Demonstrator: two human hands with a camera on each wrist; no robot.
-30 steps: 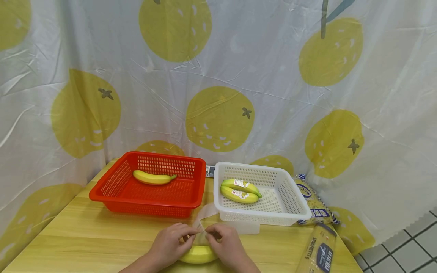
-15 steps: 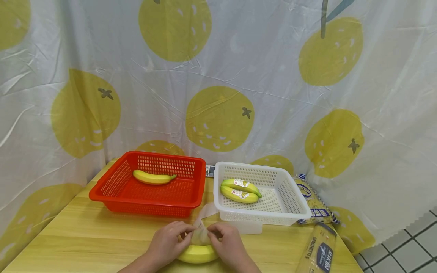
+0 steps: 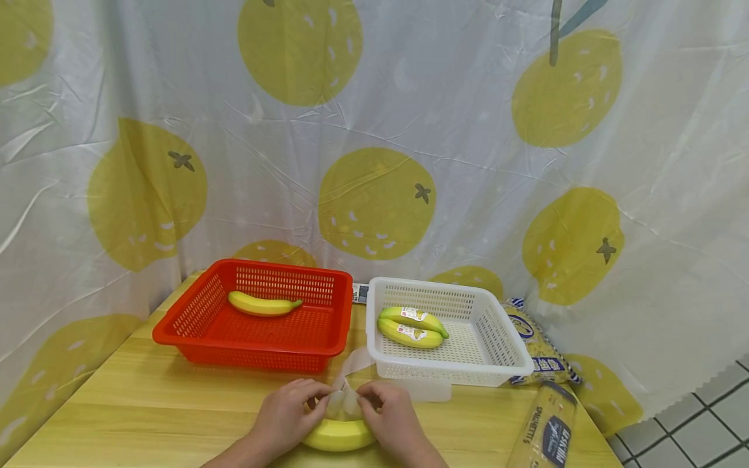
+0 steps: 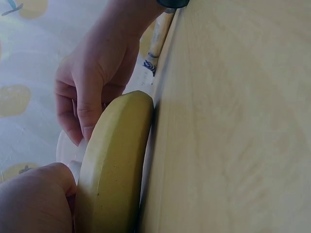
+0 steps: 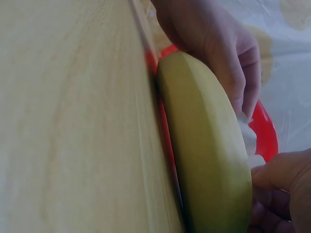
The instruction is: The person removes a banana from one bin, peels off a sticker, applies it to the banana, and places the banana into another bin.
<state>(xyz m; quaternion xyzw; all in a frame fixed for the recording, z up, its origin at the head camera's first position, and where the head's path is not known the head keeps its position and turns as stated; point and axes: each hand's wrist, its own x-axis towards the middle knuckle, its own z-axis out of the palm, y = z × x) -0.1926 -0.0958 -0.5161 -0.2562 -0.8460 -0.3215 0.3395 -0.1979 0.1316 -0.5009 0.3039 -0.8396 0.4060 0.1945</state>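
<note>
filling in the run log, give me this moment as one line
left hand: pinches clear wrap | right hand: pinches same wrap | banana: on table under both hands

A clear packet (image 3: 547, 429) at the worktop's near right edge reads "SPAGHETTI" along its side; the stickers on the two wrapped bananas (image 3: 412, 327) are too small to read.

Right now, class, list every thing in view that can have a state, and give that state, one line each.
Left hand: pinches the clear wrapper.
Right hand: pinches the same wrapper.
Clear wrapper: partly pulled up off the banana.
Front banana: lying on the table, between both hands.
Red basket: holds one bare banana.
White basket: holds two labelled bananas.
</note>
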